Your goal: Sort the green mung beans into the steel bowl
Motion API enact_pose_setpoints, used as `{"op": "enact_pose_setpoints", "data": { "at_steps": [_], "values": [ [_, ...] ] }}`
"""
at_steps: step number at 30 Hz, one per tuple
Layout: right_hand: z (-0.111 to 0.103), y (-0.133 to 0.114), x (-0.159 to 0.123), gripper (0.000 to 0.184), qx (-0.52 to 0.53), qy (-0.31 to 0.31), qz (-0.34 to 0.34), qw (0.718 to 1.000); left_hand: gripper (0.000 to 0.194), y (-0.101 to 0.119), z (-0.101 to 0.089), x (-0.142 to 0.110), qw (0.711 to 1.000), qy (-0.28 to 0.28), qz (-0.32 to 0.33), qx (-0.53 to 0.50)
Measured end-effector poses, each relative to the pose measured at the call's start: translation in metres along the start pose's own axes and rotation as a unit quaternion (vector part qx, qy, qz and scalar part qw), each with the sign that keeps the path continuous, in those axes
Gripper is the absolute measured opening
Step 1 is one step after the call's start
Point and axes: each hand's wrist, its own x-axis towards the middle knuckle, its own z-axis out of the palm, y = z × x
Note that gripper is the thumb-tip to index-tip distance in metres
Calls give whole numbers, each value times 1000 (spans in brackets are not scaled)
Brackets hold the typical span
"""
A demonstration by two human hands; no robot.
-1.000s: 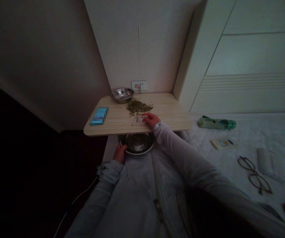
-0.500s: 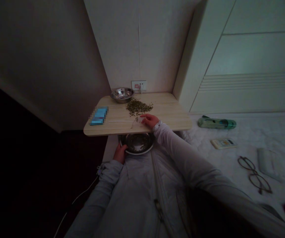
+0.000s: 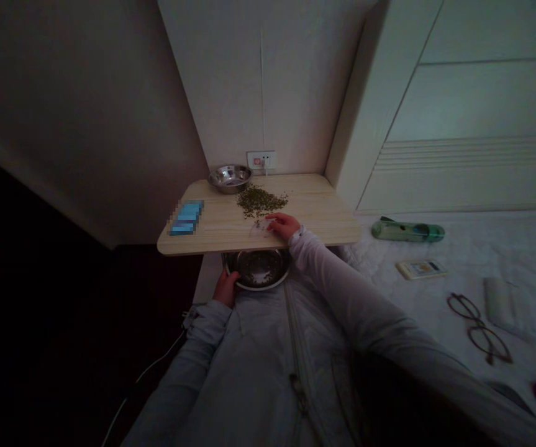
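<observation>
From here, a white quilted bed [image 3: 365,273] spreads to the right of a pale wooden table [image 3: 314,214]. A steel bowl [image 3: 268,288] sits partly beneath the table's near edge, with a few specks inside; a smaller bowl [image 3: 217,184] stands at the back left. Greenish-brown grains [image 3: 261,202] lie heaped mid-table. A blue rectangle [image 3: 186,218] at the left is pixelated past reading, and the phone [image 3: 421,269] on the bed shows print too small to make out. The left hand [image 3: 225,287], arm lowered, grips the near bowl's rim, thumb over it. The right hand [image 3: 284,225] reaches over the table, fingers loosely curled near stray grains; whether it pinches any, I can't tell.
</observation>
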Motion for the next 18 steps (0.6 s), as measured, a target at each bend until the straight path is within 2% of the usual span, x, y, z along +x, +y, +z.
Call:
{"op": "enact_pose_setpoints", "data": {
  "at_steps": [6, 12, 18],
  "values": [
    [-2, -2, -1, 31, 19, 0, 13, 1000, 30, -1, 0, 1, 999, -4, -28, -27],
    [-5, -5, -7, 27, 16, -57, 22, 998, 29, -3, -1, 2, 999, -5, -27, -23],
    [0, 4, -3, 28, 28, -78, 13, 996, 29, 1, 0, -1, 1000, -6, -21, -10]
  ]
}}
